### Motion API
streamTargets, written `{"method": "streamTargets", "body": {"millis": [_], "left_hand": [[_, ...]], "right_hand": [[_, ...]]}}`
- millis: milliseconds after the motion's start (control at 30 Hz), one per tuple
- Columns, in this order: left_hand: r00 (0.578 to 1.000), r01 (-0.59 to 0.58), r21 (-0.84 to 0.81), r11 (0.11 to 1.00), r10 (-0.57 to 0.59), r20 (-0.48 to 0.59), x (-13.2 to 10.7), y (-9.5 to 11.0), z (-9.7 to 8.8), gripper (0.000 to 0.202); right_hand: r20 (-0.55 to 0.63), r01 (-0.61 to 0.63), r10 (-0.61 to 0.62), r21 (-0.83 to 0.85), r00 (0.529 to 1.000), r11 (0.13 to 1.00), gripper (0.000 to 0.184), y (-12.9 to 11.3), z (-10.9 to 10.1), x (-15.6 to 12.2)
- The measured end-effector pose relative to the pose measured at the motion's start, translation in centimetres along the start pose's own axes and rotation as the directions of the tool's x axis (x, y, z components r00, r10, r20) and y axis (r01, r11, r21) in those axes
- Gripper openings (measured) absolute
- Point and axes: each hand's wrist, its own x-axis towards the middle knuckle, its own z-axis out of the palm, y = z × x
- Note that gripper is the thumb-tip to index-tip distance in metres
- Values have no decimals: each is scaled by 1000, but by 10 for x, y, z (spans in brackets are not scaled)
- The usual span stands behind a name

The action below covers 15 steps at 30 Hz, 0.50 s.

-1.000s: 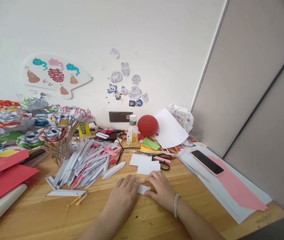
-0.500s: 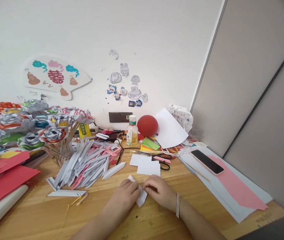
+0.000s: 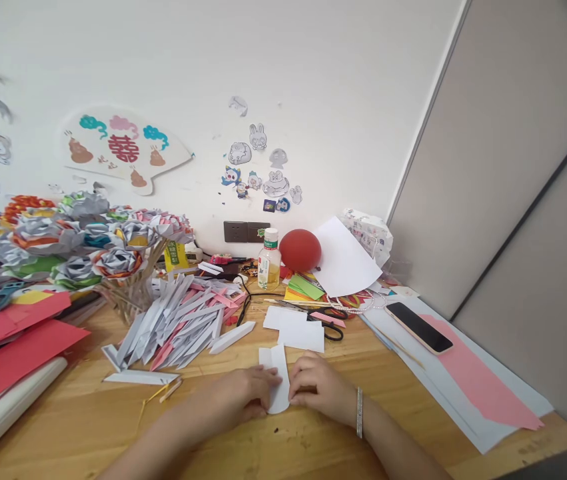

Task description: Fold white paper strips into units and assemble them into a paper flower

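A small white piece of paper (image 3: 278,380) with a lengthwise crease lies on the wooden table between my hands, its edges slightly curled. My left hand (image 3: 248,393) presses on its left side with bent fingers. At the right edge, the thumb and fingertips of my right hand (image 3: 320,387) pinch the paper; a bracelet circles that wrist. Just beyond lie white paper rectangles (image 3: 303,335), partly over black-handled scissors (image 3: 333,330). To the left is a pile of folded white and pink paper strips (image 3: 188,320), with one folded strip (image 3: 232,337) apart from it.
Paper flowers (image 3: 118,263) stand at the back left above red paper sheets (image 3: 28,360). A bottle (image 3: 268,263) and a red balloon (image 3: 300,251) are near the wall. On the right, a phone (image 3: 419,327) rests on pink paper (image 3: 483,383) and white sheets.
The white paper has been turned and opened out wider, showing its crease. My left hand has shifted to its left side, while my right hand stays at the right edge. The view has moved slightly.
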Motion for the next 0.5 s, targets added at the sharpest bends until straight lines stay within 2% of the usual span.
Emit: {"method": "streamTargets", "body": {"millis": [100,300,433,500], "left_hand": [[1000,-15,-63,998,16,23,2,-8,4,17],[989,38,-49,998,-44,-138,6,-28,24,14],[976,22,27,999,-15,-219,12,-29,30,11],[957,57,79,995,-31,-289,15,-29,31,10]], "right_hand": [[15,-31,31,-24,999,999,8,-3,-3,0],[30,-150,151,-39,988,988,6,-13,-10,1],[7,-242,243,-44,970,969,6,-11,-7,3],[-22,-287,287,-50,958,956,7,-8,-4,4]]}}
